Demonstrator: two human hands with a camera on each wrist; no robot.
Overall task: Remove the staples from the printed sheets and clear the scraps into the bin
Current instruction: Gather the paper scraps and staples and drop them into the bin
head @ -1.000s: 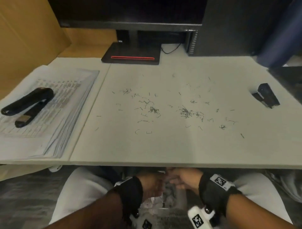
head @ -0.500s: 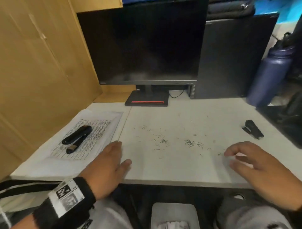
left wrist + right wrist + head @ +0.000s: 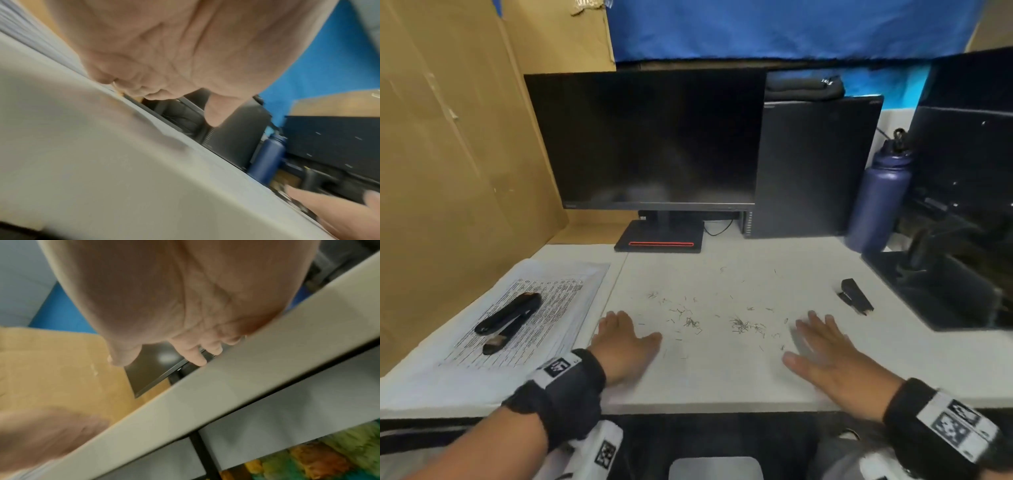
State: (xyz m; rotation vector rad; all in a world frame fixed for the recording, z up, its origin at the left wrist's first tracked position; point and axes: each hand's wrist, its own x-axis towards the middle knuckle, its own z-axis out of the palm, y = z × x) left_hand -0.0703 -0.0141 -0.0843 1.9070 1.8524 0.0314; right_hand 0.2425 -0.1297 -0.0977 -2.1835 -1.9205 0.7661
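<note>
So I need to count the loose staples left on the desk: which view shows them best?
The head view: the loose staples lie scattered between the left hand and right hand. Both wrist views show only blurred desk.

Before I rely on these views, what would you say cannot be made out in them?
- Bin, head view: cut off by the bottom edge; contents unseen.
- Printed sheets, head view: text too small to read.
- Right hand, head view: motion-blurred; contact with the desk unclear.
- Staples: absent from both wrist views, blurred and filled by palms.
</note>
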